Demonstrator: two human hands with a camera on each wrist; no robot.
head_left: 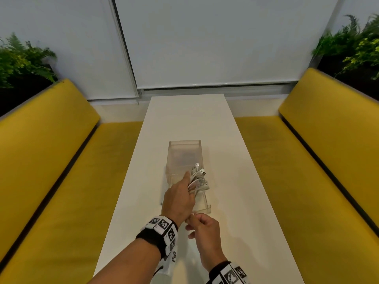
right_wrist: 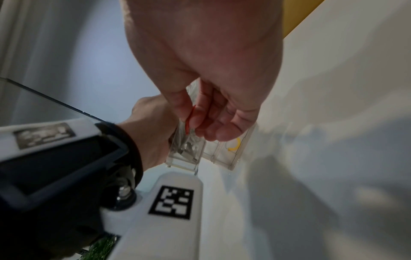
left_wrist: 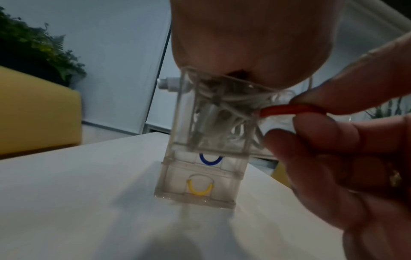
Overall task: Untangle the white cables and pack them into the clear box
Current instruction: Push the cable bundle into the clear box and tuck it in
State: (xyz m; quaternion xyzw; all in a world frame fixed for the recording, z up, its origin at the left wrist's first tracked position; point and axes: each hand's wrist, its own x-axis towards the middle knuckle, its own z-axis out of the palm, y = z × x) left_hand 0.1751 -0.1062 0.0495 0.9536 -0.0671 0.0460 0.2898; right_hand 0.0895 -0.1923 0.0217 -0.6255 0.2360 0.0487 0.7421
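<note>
White table (head_left: 229, 152), clear box (head_left: 184, 148) mid-table

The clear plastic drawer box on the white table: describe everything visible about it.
The clear plastic drawer box stands on the long white table, a see-through stack of three drawers. The top drawer is pulled out toward the person and holds the bundle of white cables, which the left hand presses down. The right hand pinches its red loop handle. The drawers below, with a blue loop handle and a yellow loop handle, look shut.
</note>
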